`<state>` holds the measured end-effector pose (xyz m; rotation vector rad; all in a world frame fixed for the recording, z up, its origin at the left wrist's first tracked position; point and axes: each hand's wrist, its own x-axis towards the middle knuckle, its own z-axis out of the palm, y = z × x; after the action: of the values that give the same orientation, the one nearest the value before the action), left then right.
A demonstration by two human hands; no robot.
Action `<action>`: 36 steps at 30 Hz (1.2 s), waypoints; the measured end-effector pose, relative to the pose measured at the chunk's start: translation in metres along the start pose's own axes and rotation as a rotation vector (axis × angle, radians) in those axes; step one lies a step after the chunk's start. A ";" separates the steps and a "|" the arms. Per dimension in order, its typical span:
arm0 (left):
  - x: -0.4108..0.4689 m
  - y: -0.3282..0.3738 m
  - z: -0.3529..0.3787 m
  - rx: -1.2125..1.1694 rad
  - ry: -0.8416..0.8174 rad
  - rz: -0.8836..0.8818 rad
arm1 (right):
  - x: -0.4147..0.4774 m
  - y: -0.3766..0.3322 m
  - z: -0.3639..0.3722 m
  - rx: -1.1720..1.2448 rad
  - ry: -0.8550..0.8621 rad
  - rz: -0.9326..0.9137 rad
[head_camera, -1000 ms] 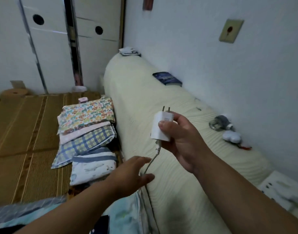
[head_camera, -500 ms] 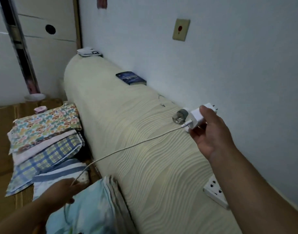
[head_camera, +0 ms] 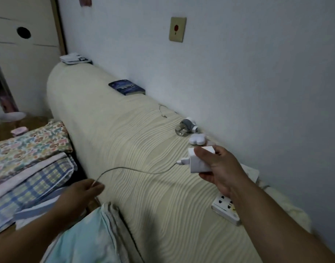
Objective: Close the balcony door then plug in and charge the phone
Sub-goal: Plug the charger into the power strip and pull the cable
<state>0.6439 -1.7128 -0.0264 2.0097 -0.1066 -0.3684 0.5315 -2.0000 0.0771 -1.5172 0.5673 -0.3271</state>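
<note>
My right hand [head_camera: 222,168] grips a white charger plug [head_camera: 198,160] above the cream padded headboard [head_camera: 143,149], a short way up and left of a white power strip [head_camera: 224,208] lying on the headboard by the wall. A thin white cable [head_camera: 136,168] runs from the plug in a sagging arc to my left hand [head_camera: 81,194], which pinches it. The plug's prongs are hidden behind my fingers. No phone shows in view.
On the headboard lie a dark blue book [head_camera: 126,87], a grey and white small device [head_camera: 186,126], a white cloud-shaped object [head_camera: 197,139] and folded white items [head_camera: 73,58]. Folded patterned cloths [head_camera: 28,160] are stacked at left. A beige wall switch [head_camera: 177,29] sits above.
My right hand has lowered the plug toward the power strip. My left hand has risen along the cable, which now sags between the hands. The view has shifted slightly.
</note>
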 end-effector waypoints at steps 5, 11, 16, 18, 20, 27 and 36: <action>-0.012 0.043 0.049 0.000 -0.149 0.177 | -0.005 0.025 0.015 0.061 -0.057 0.054; -0.030 0.079 0.087 -0.046 -0.266 0.312 | -0.014 0.045 0.032 -0.043 -0.054 0.045; -0.035 0.092 0.091 0.000 -0.254 0.373 | -0.020 0.032 0.021 -0.346 -0.140 -0.100; -0.037 0.095 0.092 0.045 -0.294 0.391 | -0.021 0.023 0.012 -0.454 -0.215 -0.129; -0.042 0.104 0.090 0.100 -0.325 0.423 | -0.020 0.015 0.001 -0.528 -0.241 -0.143; -0.038 0.118 0.077 0.068 -0.233 0.397 | -0.009 -0.003 -0.067 -0.690 0.137 -0.176; -0.019 0.093 0.042 0.024 -0.059 0.423 | 0.000 0.026 -0.104 -0.714 0.252 -0.136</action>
<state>0.6206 -1.7866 0.0432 1.9383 -0.5646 -0.1554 0.4715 -2.0865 0.0559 -2.2264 0.8363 -0.4521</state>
